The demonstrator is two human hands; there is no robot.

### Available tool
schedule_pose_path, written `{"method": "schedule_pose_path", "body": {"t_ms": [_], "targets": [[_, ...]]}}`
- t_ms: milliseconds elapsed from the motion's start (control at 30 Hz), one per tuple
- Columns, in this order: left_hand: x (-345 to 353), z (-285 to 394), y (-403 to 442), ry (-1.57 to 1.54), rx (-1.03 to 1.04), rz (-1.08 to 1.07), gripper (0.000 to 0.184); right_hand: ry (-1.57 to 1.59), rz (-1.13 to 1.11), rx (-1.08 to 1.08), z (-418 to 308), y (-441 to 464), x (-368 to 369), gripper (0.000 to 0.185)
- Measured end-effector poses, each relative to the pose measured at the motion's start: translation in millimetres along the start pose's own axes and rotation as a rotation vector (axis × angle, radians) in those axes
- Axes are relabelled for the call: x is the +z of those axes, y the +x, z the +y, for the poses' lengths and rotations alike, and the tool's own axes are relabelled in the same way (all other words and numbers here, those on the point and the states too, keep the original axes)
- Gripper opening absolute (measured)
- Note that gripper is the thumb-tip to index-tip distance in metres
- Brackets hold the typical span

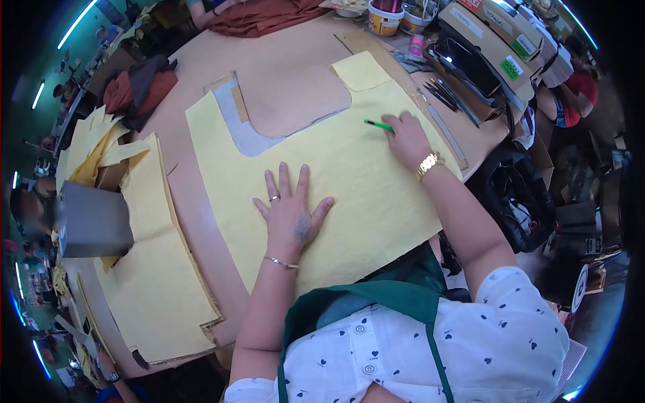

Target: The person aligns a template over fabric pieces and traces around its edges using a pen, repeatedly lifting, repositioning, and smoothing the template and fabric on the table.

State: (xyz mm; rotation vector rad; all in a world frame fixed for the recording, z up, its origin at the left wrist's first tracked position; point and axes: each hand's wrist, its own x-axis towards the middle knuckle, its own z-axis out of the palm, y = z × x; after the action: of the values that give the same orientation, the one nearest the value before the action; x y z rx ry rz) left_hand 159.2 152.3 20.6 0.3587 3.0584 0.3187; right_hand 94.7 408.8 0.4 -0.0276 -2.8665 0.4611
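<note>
- White heart-printed shirt [403,342] and green apron [403,299], one of each, sit nearest, below both hands.
- Left hand [290,211] lies flat, fingers spread, on one yellow fabric sheet [363,188] that extends under both hands.
- Right hand [406,138] pinches one green pen or pencil [373,124] above the sheet; whether it touches, one cannot tell.
- That sheet looks light, pliable and hardly fragile; its free edge left of the left hand seems a good hold.
- One curved grey piece [242,131] borders the sheet's cut-out, ahead of the left hand.
- One grey block [97,221] rests on one yellow stack [161,289], left of the left hand.
- Two tubs [385,21] stand well beyond the right hand.
</note>
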Motion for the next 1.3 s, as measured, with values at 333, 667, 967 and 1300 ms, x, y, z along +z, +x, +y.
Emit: {"method": "schedule_pose_path", "body": {"t_ms": [333, 667, 967, 1300], "targets": [[2, 2, 6, 0.036, 0.015, -0.009, 0.070, -0.193, -0.078, 0.031, -18, 123, 34, 0.032], [-2, 7, 10, 0.069, 0.013, -0.059, 0.071, -0.146, 0.027, -0.156, -5, 182, 65, 0.036], [-4, 7, 12, 0.072, 0.012, -0.065, 0.071, 0.218, 0.301, -0.185, 16, 172, 61, 0.022], [-3, -14, 15, 0.008, -0.004, 0.012, 0.068, -0.158, 0.050, 0.117, 109, 18, -53, 0.029]]}}
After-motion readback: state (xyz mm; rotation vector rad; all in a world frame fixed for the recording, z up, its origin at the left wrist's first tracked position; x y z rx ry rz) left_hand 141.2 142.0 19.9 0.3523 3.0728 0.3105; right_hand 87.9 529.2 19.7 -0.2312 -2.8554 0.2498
